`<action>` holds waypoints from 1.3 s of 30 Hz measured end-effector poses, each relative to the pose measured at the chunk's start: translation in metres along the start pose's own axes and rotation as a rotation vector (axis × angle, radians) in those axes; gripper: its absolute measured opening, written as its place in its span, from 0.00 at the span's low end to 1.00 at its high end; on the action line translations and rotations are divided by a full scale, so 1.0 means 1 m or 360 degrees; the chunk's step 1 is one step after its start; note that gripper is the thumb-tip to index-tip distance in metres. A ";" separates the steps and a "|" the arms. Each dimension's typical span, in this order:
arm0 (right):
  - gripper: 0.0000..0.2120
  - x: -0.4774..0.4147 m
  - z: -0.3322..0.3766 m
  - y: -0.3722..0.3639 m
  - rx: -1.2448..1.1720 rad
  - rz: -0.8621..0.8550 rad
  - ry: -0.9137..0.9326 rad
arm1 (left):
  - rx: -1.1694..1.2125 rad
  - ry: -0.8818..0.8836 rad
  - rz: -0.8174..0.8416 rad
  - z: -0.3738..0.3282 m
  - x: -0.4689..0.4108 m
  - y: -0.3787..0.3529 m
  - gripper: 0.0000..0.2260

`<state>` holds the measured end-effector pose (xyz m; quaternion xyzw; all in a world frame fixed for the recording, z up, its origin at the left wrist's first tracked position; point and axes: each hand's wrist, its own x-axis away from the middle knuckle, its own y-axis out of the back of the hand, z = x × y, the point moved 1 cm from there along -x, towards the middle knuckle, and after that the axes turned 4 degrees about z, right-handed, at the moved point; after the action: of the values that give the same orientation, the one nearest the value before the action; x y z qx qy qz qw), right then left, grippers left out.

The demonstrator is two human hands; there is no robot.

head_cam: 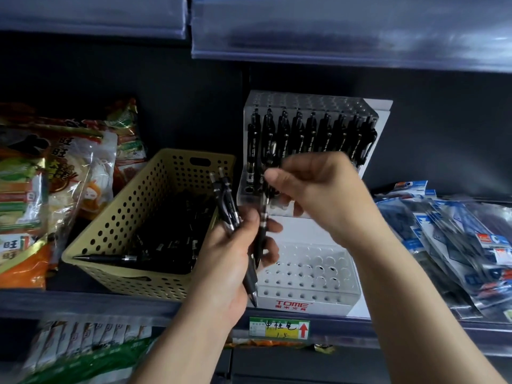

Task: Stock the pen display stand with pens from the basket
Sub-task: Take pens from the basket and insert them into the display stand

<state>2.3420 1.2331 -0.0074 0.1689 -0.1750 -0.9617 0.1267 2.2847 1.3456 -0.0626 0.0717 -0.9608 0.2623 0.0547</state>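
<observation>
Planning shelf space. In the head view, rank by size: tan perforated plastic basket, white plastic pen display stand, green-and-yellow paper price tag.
1. Tan perforated plastic basket and white plastic pen display stand: alike, stand partly hidden.
2. Green-and-yellow paper price tag.

The basket is tan plastic, dull and smooth, with round holes all over its walls. The pen display stand is smooth hard plastic, see-through on top and white below, a bit shiny. The pens are shiny black plastic with silver metal tips. The snack bags are crinkly, shiny plastic. The price label is dull paper
</observation>
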 end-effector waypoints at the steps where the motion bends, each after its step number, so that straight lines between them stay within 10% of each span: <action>1: 0.08 -0.002 -0.001 0.002 -0.0168 -0.0089 -0.0032 | -0.0030 0.0023 0.0001 0.001 0.000 -0.001 0.05; 7: 0.08 -0.001 -0.004 0.013 -0.0542 -0.0031 -0.0121 | -0.0038 -0.0022 0.0011 0.004 0.000 -0.005 0.04; 20: 0.12 0.000 -0.004 0.038 -0.0022 -0.1169 0.0486 | -0.0022 0.0136 0.0086 0.005 0.001 -0.004 0.16; 39: 0.07 -0.010 -0.021 0.015 0.0659 -0.1046 0.0406 | -0.0088 -0.0116 -0.0183 0.004 -0.001 0.004 0.08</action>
<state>2.3620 1.2164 -0.0177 0.3557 -0.2844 -0.8668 -0.2034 2.2848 1.3469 -0.0683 0.1348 -0.9633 0.2293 0.0366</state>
